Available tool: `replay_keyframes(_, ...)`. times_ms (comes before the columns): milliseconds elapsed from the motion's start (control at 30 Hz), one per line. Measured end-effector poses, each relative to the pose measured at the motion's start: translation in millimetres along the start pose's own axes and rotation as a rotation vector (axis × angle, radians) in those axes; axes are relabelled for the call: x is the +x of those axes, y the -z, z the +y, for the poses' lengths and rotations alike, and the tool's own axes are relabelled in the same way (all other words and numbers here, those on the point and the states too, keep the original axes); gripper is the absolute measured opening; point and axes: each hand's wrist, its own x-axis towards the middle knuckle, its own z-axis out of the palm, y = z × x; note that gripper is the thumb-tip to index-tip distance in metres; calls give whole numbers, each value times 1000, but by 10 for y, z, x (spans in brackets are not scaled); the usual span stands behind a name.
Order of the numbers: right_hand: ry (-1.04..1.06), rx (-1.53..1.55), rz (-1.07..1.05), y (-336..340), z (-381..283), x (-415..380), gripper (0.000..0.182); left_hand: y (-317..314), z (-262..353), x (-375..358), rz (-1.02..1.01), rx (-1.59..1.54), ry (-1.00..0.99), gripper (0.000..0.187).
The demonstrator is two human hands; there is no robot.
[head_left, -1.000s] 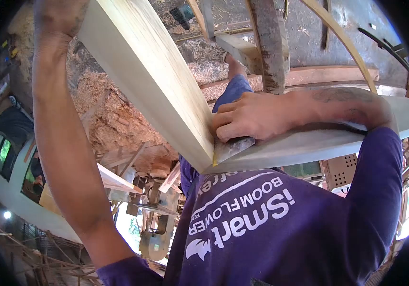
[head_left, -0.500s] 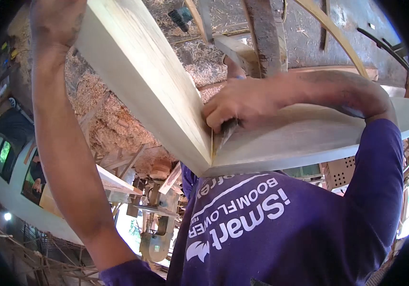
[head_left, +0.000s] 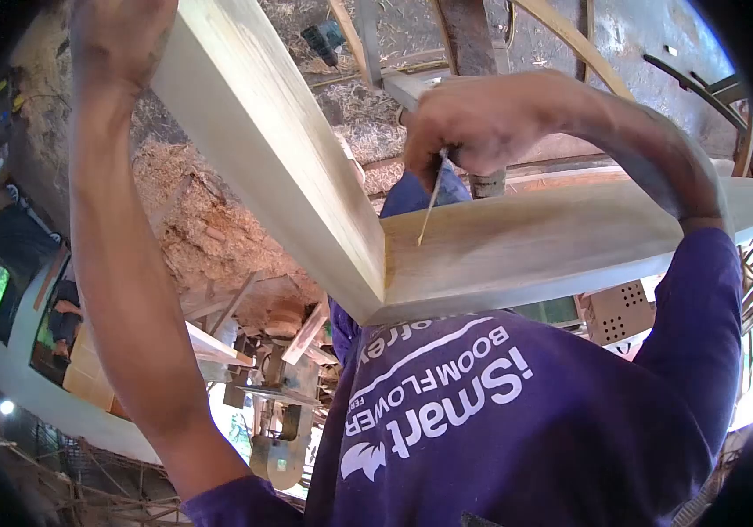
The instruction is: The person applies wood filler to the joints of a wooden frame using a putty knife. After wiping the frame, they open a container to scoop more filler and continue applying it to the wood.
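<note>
Right grip (head_left: 468, 123) around thin blade (head_left: 429, 206)

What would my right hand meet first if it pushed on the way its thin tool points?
The right hand aims the thin tool down at the lower board, beside the corner joint. It would meet that board's face first; the tip looks nearly touching.

Under your right hand (head_left: 482, 119) the boards (head_left: 526, 241) were pale cream with faint yellow-green grain. Your shirt (head_left: 499, 422), below that hand, was deep purple with white lettering. Beyond lay tan sawdust (head_left: 192, 193).
</note>
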Motion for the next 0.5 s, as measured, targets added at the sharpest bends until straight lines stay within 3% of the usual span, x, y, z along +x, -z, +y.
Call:
replay_keyframes(100,-166,18,-103,-147,-73,-185,32,10,60,22,0,-68,1,19)
replay_keyframes(267,-103,-42,-17,-323,-118,-202,34,23,112,31,-31,15,19,20)
replay_keyframes(333,246,96,38,-416,-18,22,43,32,139,20,-11,32,13,19)
replay_keyframes(467,286,204,2,-707,-97,259,44,-36,84,2,40,165,-15,20)
replay_keyframes(500,327,152,98,-796,-98,292,44,-23,71,3,34,160,-23,20)
